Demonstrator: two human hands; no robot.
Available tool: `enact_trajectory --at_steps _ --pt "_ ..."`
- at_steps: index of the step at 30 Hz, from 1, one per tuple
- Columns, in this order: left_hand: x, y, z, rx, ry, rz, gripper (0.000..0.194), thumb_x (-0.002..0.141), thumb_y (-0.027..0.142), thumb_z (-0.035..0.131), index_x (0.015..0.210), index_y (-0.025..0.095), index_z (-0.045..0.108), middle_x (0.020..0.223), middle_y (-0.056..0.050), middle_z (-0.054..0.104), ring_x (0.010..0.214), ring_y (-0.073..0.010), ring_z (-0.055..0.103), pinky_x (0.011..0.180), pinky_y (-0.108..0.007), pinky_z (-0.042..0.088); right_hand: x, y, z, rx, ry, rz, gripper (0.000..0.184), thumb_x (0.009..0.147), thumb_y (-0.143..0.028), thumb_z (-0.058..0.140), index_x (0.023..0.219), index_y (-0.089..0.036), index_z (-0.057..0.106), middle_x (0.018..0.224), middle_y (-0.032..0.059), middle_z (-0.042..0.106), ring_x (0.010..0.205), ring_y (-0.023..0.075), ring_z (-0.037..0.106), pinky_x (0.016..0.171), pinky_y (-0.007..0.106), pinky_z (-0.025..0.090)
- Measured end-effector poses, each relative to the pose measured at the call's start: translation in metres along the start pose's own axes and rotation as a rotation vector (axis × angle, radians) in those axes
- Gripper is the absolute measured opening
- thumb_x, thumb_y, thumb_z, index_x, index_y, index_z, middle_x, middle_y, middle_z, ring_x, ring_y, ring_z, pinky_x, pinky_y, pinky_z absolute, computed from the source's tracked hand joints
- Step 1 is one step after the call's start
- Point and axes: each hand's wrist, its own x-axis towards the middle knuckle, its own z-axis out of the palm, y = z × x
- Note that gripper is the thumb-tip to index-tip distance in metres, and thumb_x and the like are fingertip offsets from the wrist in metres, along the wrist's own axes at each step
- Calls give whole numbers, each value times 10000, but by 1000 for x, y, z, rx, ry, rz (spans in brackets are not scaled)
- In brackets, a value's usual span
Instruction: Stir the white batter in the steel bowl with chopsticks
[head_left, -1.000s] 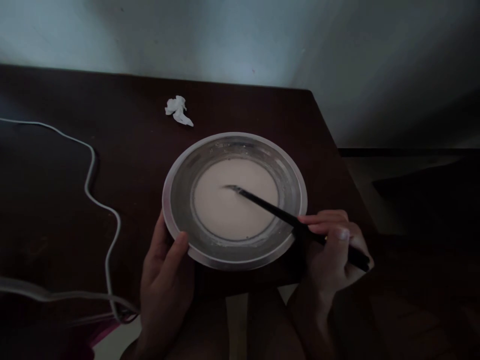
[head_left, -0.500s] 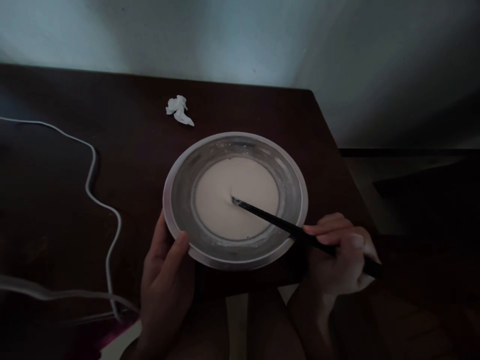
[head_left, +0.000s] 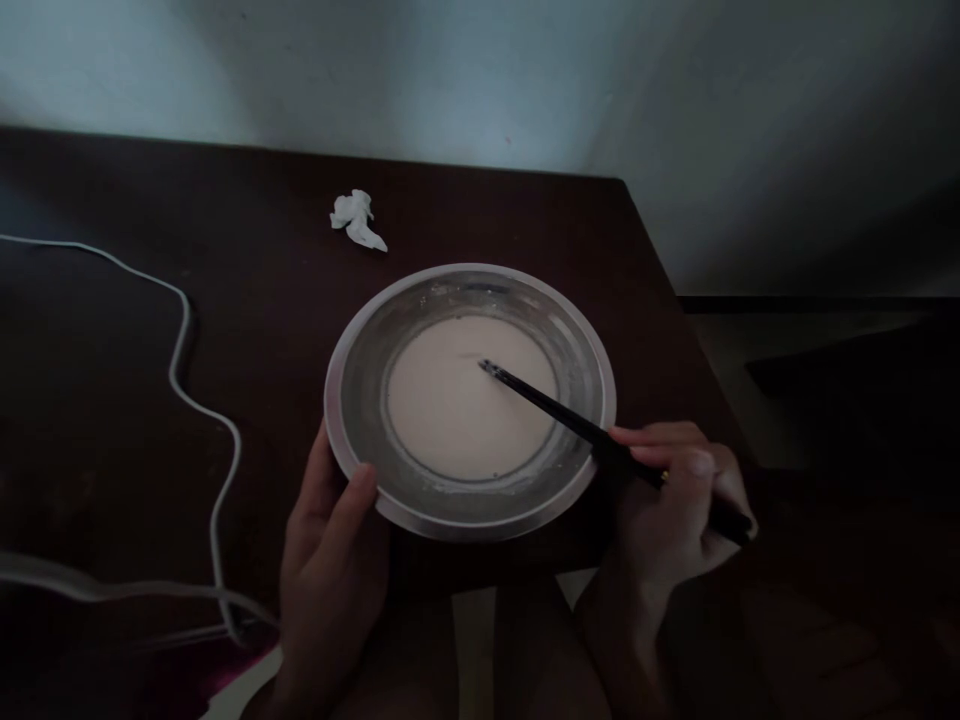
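Note:
A round metal bowl (head_left: 469,510) stands at the front of the dark table, holding a pale, smooth liquid (head_left: 457,420) like thin batter. My left hand (head_left: 334,560) grips its lower left rim, thumb on top and fingers beneath. In my right hand (head_left: 682,500), closed at the bowl's right side, is a pair of black chopsticks (head_left: 555,408), held close together. They slant over the right rim, and their tips dip into the liquid a little right of its middle. A faint ripple shows beside the tips.
Beyond the bowl lies a crumpled white tissue (head_left: 358,220) on the table (head_left: 487,210). A white cable (head_left: 180,350) winds down the left side, and a thicker pale cord (head_left: 90,588) crosses it near the front. The wall (head_left: 420,80) runs along the table's back edge.
The chopstick tips have moved away from me and slightly right through the liquid. My right hand has shifted a little with them. My left hand and the bowl are practically unmoved.

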Motion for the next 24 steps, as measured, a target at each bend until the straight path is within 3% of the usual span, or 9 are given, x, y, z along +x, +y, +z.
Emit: enact_trajectory --at_steps 5,10,15,20,24 --pt "-6 7 6 -13 3 -1 525 909 389 627 1422 312 547 1342 18 672 1298 -198 584 1032 -212 502 0 -1 -1 70 -97 4 315 873 -122 476 591 -186 601 541 -31 646 503 134 607 574 317 431" --pt "-5 5 7 1 15 5 554 910 399 623 1445 295 523 1329 0 680 1286 -212 595 1023 -227 513 0 0 -1 29 3 13 319 863 -109 460 583 -187 591 528 -31 635 501 127 586 591 318 427" --pt "2 1 2 3 16 2 537 876 413 664 1393 295 580 1319 10 687 1274 -210 603 1000 -197 513 -1 -1 -2 33 -127 1 306 880 -143 491 602 -197 605 548 -34 644 527 137 623 600 324 447" --pt "-1 2 4 40 24 6 465 890 403 646 1339 283 626 1333 9 678 1302 -209 580 1024 -204 497 0 -1 -2 11 -20 39 322 868 -119 456 587 -195 594 539 -30 628 516 131 588 596 323 437" --pt "-5 6 7 36 28 12 484 897 410 639 1362 283 605 1315 9 688 1287 -198 592 1013 -192 501 0 1 -1 69 -117 -24 308 870 -128 487 590 -187 603 537 -30 647 499 134 611 571 316 429"
